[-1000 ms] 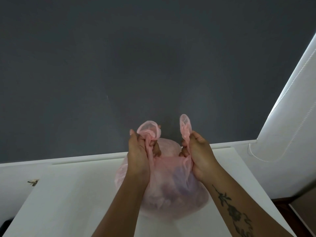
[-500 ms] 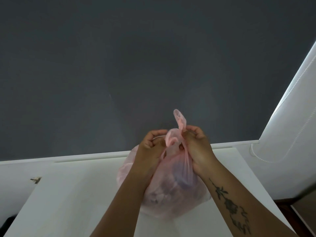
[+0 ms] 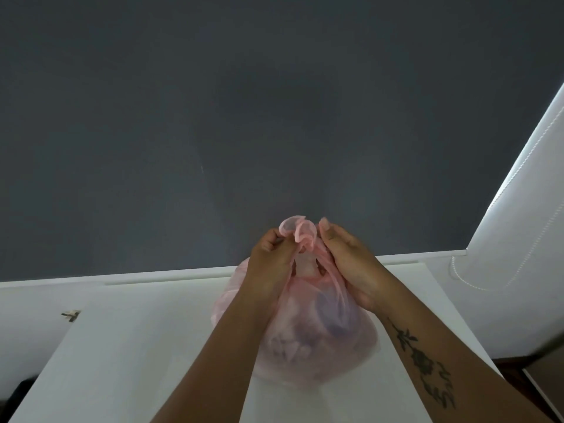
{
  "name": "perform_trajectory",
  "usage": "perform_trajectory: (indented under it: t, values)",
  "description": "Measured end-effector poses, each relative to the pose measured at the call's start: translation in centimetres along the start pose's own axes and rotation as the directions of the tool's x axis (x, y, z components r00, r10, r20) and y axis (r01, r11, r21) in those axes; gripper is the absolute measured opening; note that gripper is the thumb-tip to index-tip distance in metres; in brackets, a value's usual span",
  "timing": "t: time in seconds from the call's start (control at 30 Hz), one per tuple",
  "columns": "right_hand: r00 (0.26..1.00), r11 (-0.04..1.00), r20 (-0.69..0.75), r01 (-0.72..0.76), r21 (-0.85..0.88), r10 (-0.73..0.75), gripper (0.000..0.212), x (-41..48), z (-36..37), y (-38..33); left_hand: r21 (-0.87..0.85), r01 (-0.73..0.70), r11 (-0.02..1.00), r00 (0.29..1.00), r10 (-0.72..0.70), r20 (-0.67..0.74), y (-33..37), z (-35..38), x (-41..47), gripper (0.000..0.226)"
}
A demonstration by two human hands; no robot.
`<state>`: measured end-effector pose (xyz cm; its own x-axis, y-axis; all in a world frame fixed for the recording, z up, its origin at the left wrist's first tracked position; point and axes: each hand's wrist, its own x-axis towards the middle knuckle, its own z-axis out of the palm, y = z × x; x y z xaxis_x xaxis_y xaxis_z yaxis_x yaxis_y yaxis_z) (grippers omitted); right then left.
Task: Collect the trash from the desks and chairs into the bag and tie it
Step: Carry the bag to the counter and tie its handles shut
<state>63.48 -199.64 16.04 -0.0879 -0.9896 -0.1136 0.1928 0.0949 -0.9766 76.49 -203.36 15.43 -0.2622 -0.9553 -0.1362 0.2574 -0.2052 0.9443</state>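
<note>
Pinching pink bag [image 3: 317, 340] handle loops: left hand [image 3: 271, 264], right hand [image 3: 351, 261]; bag on white desk [image 3: 146, 346].

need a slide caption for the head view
Left hand and right hand pinch the pink bag's handles together on a white desk.

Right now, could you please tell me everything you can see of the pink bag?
The pink bag is thin, translucent plastic, rounded and bulging, with pale and purplish contents dimly showing through. It sits upright on the white desk, near its far edge. Its handle loops are gathered together on top; I cannot tell whether a knot is formed. The left hand pinches one loop; the right hand grips the other strand.
</note>
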Motion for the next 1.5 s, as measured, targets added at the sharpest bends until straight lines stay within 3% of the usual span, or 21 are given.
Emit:
perform_trajectory:
  t: [0.13,0.23,0.3,0.37,0.43,0.5,0.6,0.73,0.83,1.03,1.13,1.33,1.43,1.5]
  values:
    - [0.981,0.978,-0.114,0.139,-0.156,-0.158,0.027,-0.1,0.3,0.1,0.036,-0.022,0.999,0.999,0.023,-0.039,0.1,0.0,-0.1,0.038]
    - [0.950,0.959,-0.179,0.225,-0.171,-0.255,0.016,-0.1,0.6,-0.2,0.163,-0.114,0.980,0.987,0.130,-0.092,0.1,0.1,-0.1,0.024]
    - [0.907,0.925,-0.258,0.261,-0.277,-0.333,0.016,0.0,0.7,-0.3,0.202,-0.169,0.965,0.976,0.191,-0.100,0.2,0.4,-0.4,0.020]
    - [0.857,0.899,-0.354,0.242,-0.365,-0.375,0.017,0.4,0.8,-0.1,0.405,-0.271,0.873,0.924,0.354,-0.146,-0.2,0.4,-0.8,0.019]
    - [0.832,0.896,-0.412,0.205,-0.393,-0.371,0.018,0.9,1.1,0.1,0.619,-0.342,0.707,0.843,0.522,-0.130,-0.7,0.3,-1.1,0.018]
    - [0.839,0.905,-0.432,0.151,-0.399,-0.331,0.018,1.4,1.2,0.1,0.690,-0.364,0.625,0.800,0.589,-0.111,-1.1,0.1,-1.1,0.018]
    - [0.922,0.942,-0.350,0.041,-0.333,-0.165,0.016,1.7,0.8,-0.2,0.691,-0.383,0.612,0.782,0.613,-0.109,-0.9,-0.2,-0.6,0.017]
    - [0.996,0.930,-0.032,-0.093,-0.357,0.087,0.008,1.6,-0.1,-0.9,0.678,-0.397,0.619,0.810,0.584,-0.059,-0.4,-0.2,0.2,0.014]
    - [0.973,0.901,0.093,-0.159,-0.403,0.213,0.010,1.9,-0.9,-1.3,0.681,-0.394,0.617,0.817,0.575,-0.048,-0.8,-0.5,1.0,0.012]
    - [0.845,0.924,0.378,-0.323,-0.203,0.378,0.032,1.3,-2.4,-1.1,0.642,-0.356,0.679,0.875,0.484,-0.027,-0.7,-0.5,0.7,0.024]
    - [0.822,0.922,0.422,-0.372,-0.111,0.383,0.038,0.9,-2.9,-0.7,0.600,-0.344,0.723,0.896,0.443,-0.019,-0.4,-0.1,0.6,0.026]
    - [0.872,0.881,0.366,-0.139,-0.452,0.326,0.017,-0.6,-3.0,-0.8,0.475,-0.328,0.817,0.940,0.333,0.075,-0.3,0.5,0.7,0.026]
    - [0.920,0.860,0.290,-0.089,-0.502,0.265,0.027,-1.1,-3.0,-0.9,0.547,-0.332,0.769,0.931,0.361,0.058,-0.3,0.6,1.0,0.030]
    - [0.973,0.839,0.180,-0.021,-0.543,0.141,0.016,-1.2,-3.1,-0.4,0.595,-0.322,0.737,0.920,0.392,0.013,-0.3,0.6,1.3,0.032]
